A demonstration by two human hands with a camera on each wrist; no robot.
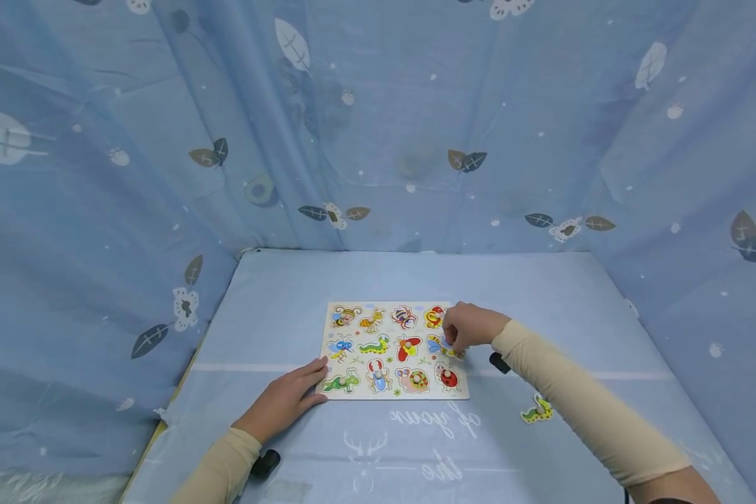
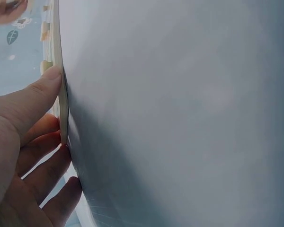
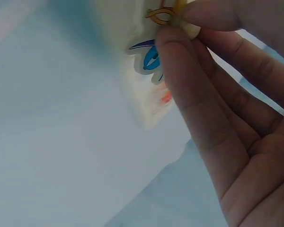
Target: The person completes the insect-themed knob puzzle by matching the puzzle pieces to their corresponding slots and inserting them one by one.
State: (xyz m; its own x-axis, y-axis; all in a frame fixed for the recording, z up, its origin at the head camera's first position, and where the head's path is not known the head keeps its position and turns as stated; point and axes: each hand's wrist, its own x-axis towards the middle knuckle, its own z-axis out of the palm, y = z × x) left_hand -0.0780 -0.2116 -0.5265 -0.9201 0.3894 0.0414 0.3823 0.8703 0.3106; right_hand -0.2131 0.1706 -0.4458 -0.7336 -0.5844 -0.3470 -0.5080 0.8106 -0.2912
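A wooden peg puzzle board point(image 1: 360, 360) with colourful insect pieces and small knobs lies flat on the table. My left hand point(image 1: 290, 397) rests against its near left corner, fingers extended. In the left wrist view, the thumb point(image 2: 49, 82) touches the board's edge. My right hand point(image 1: 474, 325) is at the board's right side, over a blue and yellow winged insect puzzle piece point(image 1: 437, 345). Thumb and index finger pinch at this piece in the right wrist view; fingertips hide the part they grip. A green caterpillar piece point(image 1: 537, 409) lies on the table, right of the board.
A light blue cloth point(image 1: 277, 280) with white lettering covers the table. Blue patterned curtains point(image 1: 390, 126) hang behind it and along both sides. Dark wrist devices sit under the left wrist point(image 1: 266, 464) and right wrist point(image 1: 499, 362).
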